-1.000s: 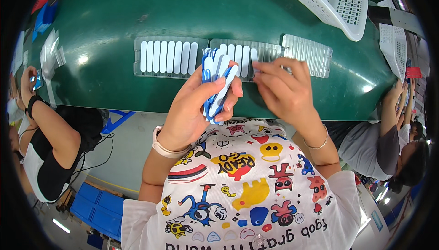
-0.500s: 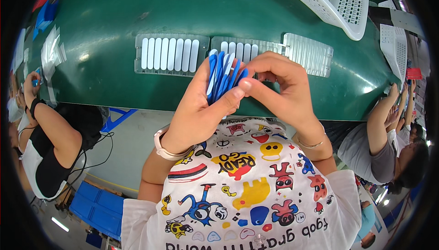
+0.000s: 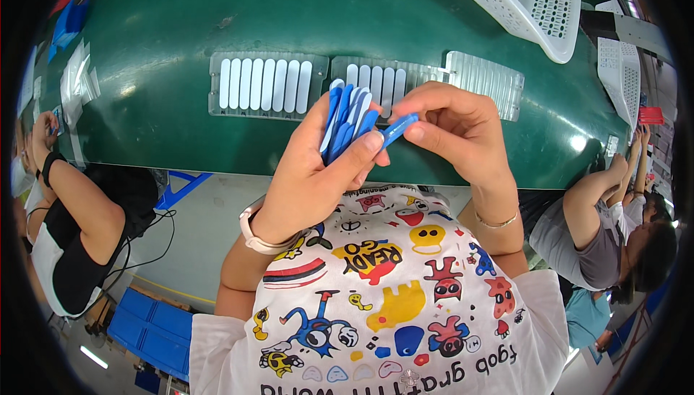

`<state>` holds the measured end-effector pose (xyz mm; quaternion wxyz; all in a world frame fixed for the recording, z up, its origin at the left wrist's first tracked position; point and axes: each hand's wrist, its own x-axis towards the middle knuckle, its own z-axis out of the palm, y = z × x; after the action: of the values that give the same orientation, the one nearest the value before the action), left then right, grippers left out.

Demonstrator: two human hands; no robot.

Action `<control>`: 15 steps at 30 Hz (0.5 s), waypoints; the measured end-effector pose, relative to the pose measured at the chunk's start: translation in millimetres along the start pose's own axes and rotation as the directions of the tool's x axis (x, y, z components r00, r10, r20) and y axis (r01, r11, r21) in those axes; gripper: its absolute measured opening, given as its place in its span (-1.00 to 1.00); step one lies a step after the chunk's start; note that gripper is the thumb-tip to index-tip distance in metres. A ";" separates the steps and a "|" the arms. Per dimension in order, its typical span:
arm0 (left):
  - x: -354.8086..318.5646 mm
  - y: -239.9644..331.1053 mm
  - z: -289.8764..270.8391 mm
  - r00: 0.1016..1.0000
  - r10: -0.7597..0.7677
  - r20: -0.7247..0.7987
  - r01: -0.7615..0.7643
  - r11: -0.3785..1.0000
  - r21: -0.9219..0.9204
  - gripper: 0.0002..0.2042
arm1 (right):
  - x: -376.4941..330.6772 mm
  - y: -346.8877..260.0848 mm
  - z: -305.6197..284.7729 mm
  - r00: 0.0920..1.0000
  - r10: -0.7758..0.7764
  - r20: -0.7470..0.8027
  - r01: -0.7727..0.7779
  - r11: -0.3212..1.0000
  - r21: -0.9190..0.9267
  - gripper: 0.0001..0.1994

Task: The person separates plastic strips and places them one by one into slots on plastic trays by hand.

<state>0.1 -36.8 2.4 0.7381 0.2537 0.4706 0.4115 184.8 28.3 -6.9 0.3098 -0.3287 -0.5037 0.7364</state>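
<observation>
**Blue strips held over ribbed trays on a green worktop**

While a fanned bundle of blue strips (image 3: pixel 345 122) is clasped upright in the left hand (image 3: pixel 318 171), a single blue strip (image 3: pixel 397 129) is pinched by the right hand (image 3: pixel 455 131) just beside the bundle. The left-hand fingers (image 3: pixel 369 148) are curled closed around the lower part of the bundle, with the thumb pressed against its near side; the strips' rounded upper ends stand free above the fingers, some blue and some paler. The right-hand fingers (image 3: pixel 426 133) are closed on the single strip, which is tilted and lies with its lower end against the left thumb. Both hands are raised above the near part of the green worktop (image 3: pixel 181 26).

Three clear ribbed trays are laid in a row on the worktop beyond the hands. The left tray (image 3: pixel 267 84) is seen filled with white strips set side by side in its grooves. The middle tray (image 3: pixel 383 80) is partly filled with white strips, and its near left corner is hidden by the bundle. The right tray (image 3: pixel 486 80) lies touching the middle tray; whether its grooves are occupied cannot be told. A white perforated basket (image 3: pixel 535 1) is seen at the far right of the worktop. A pale wristband (image 3: pixel 253 232) is worn on the left wrist and a thin bracelet (image 3: pixel 497 221) on the right. Other seated persons are visible at the left edge (image 3: pixel 65 221) and the right edge (image 3: pixel 607 236).
</observation>
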 end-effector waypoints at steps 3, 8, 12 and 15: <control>-1.6 -2.3 -0.6 0.999 0.027 -0.034 -0.025 0.998 0.059 -0.73 | 2.2 4.0 -9.1 0.983 -0.183 -0.025 0.182 0.982 -0.044 -0.89; 0.6 -1.1 1.4 0.998 0.001 -0.058 -0.010 0.989 -0.149 -0.76 | 10.4 -7.2 -42.1 0.962 0.009 -0.272 -0.114 0.922 -0.371 -0.90; 2.7 -2.5 -3.0 0.998 -0.055 0.000 0.052 0.950 -0.308 -0.67 | 17.7 -17.0 -31.4 0.991 -0.052 -0.121 -0.079 0.502 -0.861 -0.83; 1.7 -2.2 -0.6 0.999 -0.051 -0.002 0.048 0.955 -0.294 -0.66 | 20.9 -6.8 -30.4 0.976 -0.195 -0.092 0.026 0.530 -0.848 -0.79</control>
<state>0.7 -36.6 -0.4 0.7755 0.1275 0.4139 0.4594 197.5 63.1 -12.5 0.2026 -0.4678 -0.7859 0.3500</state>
